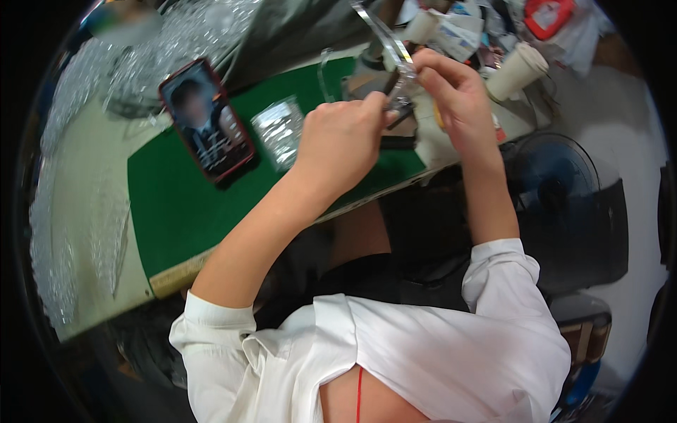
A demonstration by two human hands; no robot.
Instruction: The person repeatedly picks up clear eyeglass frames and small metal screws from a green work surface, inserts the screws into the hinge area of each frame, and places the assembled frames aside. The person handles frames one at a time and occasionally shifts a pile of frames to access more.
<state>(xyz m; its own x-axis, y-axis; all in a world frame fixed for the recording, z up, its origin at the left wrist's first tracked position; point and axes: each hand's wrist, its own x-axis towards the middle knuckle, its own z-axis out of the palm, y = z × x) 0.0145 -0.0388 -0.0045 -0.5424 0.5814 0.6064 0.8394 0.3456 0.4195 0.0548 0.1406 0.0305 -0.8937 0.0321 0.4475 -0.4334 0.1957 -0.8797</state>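
Observation:
A clear, glossy strip point(388, 39) slants up and away between my hands above the work table. My right hand point(457, 95) is closed, thumb and fingers pinched at the strip's near end. Beside it on the left, my left hand point(342, 141) is also closed, its thumb and forefinger against the lower part of the same clear piece. A small dark thing shows just under the left fingertips, too blurred to name. Close to the left wrist, a clear packet of shiny pieces point(279, 134) lies on the green mat point(173, 211).
A phone point(206, 120) with a lit screen lies on the mat. Heaps of clear plastic pieces point(190, 53) cover the table's far left. At the far right are a whitish cup-shaped object point(518, 70), a red item point(549, 15) and clutter. A fan point(557, 176) stands right of the table.

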